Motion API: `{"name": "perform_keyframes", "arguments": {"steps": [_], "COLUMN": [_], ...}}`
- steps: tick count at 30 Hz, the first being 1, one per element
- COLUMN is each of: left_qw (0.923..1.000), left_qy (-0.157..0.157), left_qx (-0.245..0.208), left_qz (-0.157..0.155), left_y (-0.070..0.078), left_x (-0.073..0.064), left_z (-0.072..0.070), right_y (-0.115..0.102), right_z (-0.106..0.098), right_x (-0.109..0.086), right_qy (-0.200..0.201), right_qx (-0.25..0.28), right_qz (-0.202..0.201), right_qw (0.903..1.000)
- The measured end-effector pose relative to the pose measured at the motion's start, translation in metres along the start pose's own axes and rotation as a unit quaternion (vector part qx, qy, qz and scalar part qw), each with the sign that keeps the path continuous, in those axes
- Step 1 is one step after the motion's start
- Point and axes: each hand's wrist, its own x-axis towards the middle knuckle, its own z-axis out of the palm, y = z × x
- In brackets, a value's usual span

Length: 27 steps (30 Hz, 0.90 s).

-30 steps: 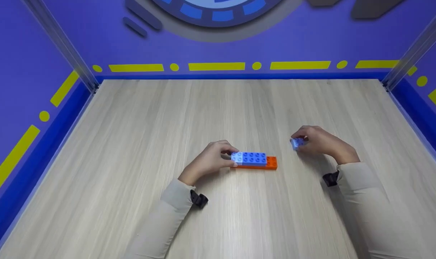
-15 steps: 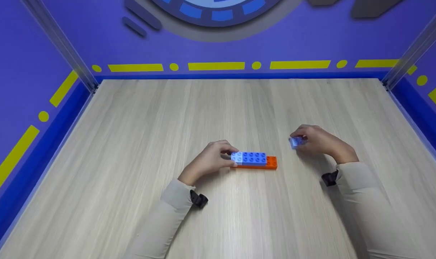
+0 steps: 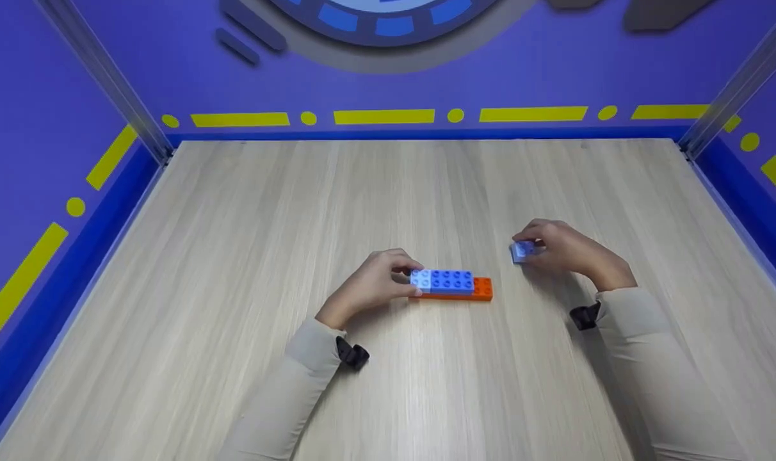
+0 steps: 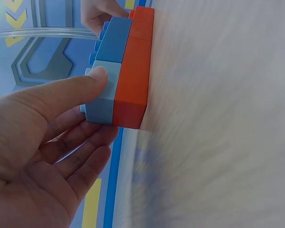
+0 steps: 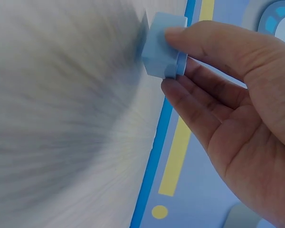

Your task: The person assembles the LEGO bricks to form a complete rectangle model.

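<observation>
In the head view, a low stack of toy building bricks lies on the table in front of me. An orange layer forms the bottom; the left wrist view shows a seam across it. On top sit a blue brick and, at the left end, a light blue brick. My left hand pinches that light blue brick between thumb and fingers. To the right, my right hand pinches another small light blue brick, apart from the stack. Whether this brick touches the table cannot be told. Orange studs show at the stack's right end.
The wood-grain table is bounded by purple-blue panels at the back and both sides, with yellow dashes and dots. Metal posts stand at the back corners. Black straps are on both wrists.
My right hand has shifted slightly left and away from me with its light blue brick, which has turned a little. My left hand and the stack stay put.
</observation>
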Motion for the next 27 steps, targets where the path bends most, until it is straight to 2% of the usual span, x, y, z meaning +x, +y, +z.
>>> {"name": "perform_keyframes", "arguments": {"steps": [6, 13, 27], "left_qw": [0.9999, 0.9999, 0.9997], "left_qy": [0.008, 0.008, 0.018], "left_qx": [0.002, 0.012, 0.013], "left_qz": [0.009, -0.002, 0.010], "left_y": [-0.001, 0.000, -0.001], "left_x": [0.000, 0.000, 0.000], "left_z": [0.001, 0.001, 0.001], "right_y": [-0.002, -0.006, -0.014], "right_z": [-0.001, -0.002, -0.003], "right_x": [0.000, 0.001, 0.001], "right_qy": [-0.002, -0.004, 0.014], "right_qx": [0.013, 0.023, 0.027], "right_qz": [0.003, 0.002, -0.061], "right_qw": [0.9999, 0.9997, 0.9977]}}
